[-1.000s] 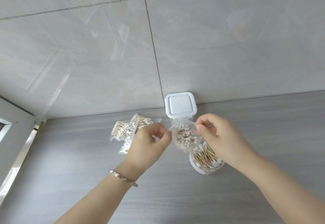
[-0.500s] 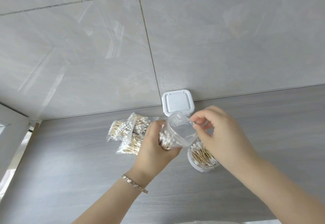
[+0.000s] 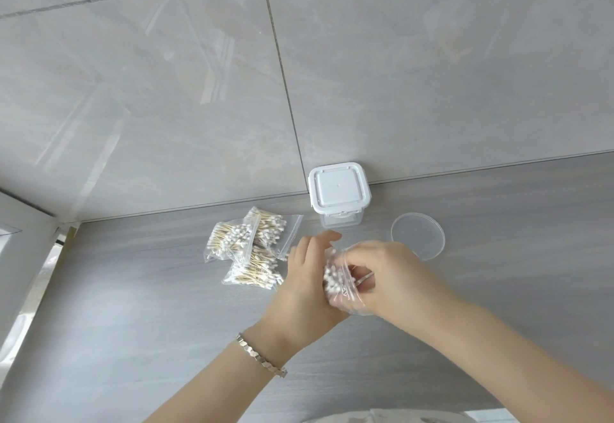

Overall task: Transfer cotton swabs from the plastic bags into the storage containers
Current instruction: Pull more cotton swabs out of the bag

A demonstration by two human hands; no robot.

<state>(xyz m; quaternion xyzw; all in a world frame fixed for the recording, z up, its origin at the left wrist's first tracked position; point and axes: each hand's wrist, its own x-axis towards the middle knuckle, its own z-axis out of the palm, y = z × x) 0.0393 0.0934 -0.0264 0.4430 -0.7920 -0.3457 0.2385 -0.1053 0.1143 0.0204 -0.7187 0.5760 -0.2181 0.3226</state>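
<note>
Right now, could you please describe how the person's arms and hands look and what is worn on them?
No sleeves or gloves are in view on either side. The left hand has a silver-coloured bracelet of angular metal links round its wrist. The right hand shows no ring, watch or band.

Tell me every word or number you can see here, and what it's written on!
None can be read. The box lid, the round lid, the swab bags and the held bag show no words, numbers or signs.
</note>
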